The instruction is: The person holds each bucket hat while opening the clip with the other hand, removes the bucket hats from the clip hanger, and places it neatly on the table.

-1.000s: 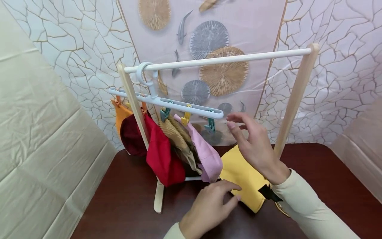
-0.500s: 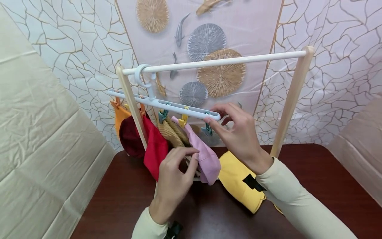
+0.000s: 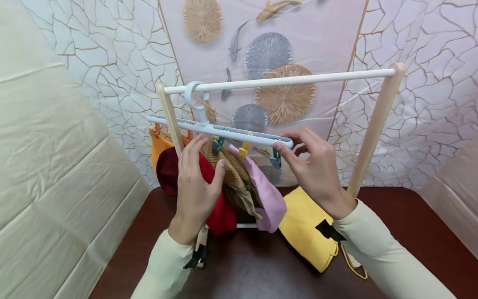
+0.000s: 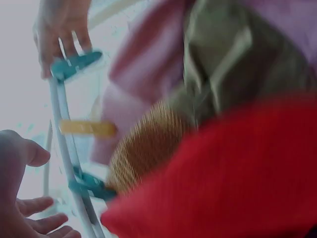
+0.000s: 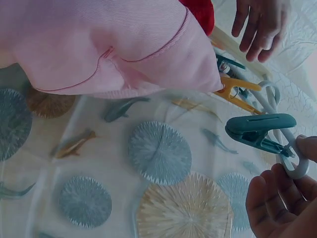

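The pale blue clip hanger [image 3: 239, 135] hooks over the rack's white rod [image 3: 336, 77]. My right hand [image 3: 317, 172] pinches its right end between thumb and fingers, beside an unloaded teal clip [image 5: 260, 126]. My left hand [image 3: 196, 182] is raised with fingers spread, just below the bar and in front of the red cloth piece [image 3: 222, 214]. A yellow clip [image 3: 244, 149] holds a pink cloth piece [image 3: 270, 203]. Left of it, a ribbed tan piece [image 3: 229, 170] hangs from another teal clip [image 3: 218, 145]. Maroon [image 3: 167, 170] and orange [image 3: 160, 145] pieces hang at the far left.
A yellow cloth item [image 3: 310, 232] with a cord loop lies on the dark red-brown table [image 3: 261, 270], under my right forearm. The rack's wooden posts [image 3: 377, 128] stand on either side. Patterned fabric [image 3: 224, 25] covers the back wall.
My right hand has moved left onto the hanger's end and now pinches it. My left hand has risen from low near the yellow item, up and left to the hanger bar.
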`<state>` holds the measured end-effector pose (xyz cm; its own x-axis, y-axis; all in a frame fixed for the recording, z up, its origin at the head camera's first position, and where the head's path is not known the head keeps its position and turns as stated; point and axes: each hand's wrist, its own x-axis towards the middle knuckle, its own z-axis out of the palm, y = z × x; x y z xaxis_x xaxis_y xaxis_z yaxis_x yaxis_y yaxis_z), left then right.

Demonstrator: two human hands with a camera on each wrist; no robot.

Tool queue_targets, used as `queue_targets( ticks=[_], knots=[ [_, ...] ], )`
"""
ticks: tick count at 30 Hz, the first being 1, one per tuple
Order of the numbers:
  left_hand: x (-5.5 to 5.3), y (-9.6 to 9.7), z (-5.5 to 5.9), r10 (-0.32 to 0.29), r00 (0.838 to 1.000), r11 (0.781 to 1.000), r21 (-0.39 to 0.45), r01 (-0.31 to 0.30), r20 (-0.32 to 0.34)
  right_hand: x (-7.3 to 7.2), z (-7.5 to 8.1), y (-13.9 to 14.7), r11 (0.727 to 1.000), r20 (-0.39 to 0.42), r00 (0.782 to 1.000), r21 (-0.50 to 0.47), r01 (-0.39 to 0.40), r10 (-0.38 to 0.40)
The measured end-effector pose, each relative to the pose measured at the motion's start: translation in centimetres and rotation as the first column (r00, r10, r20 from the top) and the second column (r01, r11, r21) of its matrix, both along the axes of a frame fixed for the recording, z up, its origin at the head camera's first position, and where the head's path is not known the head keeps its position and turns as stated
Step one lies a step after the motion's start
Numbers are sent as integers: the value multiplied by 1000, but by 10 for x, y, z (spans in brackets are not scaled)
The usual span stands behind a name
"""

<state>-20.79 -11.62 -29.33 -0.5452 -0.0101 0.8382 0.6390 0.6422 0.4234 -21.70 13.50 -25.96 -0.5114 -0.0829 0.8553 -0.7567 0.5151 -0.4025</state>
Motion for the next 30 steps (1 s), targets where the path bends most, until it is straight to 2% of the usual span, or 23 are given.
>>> queue_targets(
  ticks=[5,9,16,22,26,30],
  knots=[
    [-24,-6,8,66,997,994,-94,-62,36,4,1,12,999,-9,999,-2,48,-48],
    [-35,-9,10,118,991,981,-166,-106,64,5,2,21,998,15,997,-5,69,-69],
    [-45,-14,23,177,981,938,-314,-145,76,1,4,34,995,31,997,-67,78,-76],
    [-54,-17,36,200,976,907,-393,-151,86,1,9,48,990,22,995,-98,98,-96],
    [-55,-20,40,206,973,890,-433,-142,106,2,9,58,985,29,991,-106,134,-131],
    [-52,-20,39,195,974,884,-451,-123,116,5,6,70,979,21,983,-89,183,-182]
  ],
)
